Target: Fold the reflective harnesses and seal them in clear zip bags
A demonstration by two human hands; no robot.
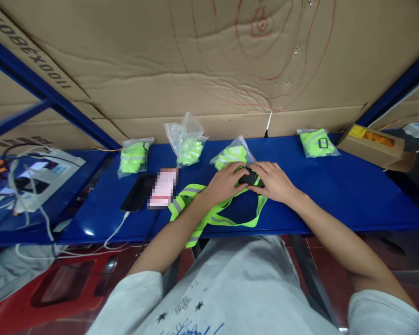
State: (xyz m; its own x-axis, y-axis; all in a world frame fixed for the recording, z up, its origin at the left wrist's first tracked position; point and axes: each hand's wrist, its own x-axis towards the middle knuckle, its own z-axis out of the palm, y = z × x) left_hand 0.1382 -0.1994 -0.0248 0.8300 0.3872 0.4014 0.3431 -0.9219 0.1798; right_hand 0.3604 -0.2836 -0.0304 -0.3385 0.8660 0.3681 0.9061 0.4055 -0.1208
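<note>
- At the far edge of the blue desk (338, 204), towards its left end, I see a clear bag of reflective strap (134, 158); nearer lies a black phone (137, 195) with a white cable (117, 229) at its lower end.
- Just beside it is a phone with a pink screen (163, 187).
- The working piece, a lime-yellow reflective strap (230, 221), lies in loose loops along the near edge, one fold reaching just over it. I judge it light, soft and limp, hardly fragile; slack webbing would fold if pushed.
- Farther back stands a half-upright zip bag (190, 151) with lime-yellow contents.
- My left hand (225, 182) closes thumb and fingers on the black fitting (250, 177), probably a plastic buckle; a third bag (232, 156) sits just behind.
- This fitting seems the stiff part, perhaps smooth: the best hold is a pinch on its sides, or on the webbing close by.
- My right hand (274, 182) grips the same fitting from the other side, fingertips near the left's.
- Towards the right of the far edge rest a fourth bag (317, 143) and an open cardboard box (373, 146) with orange contents.
</note>
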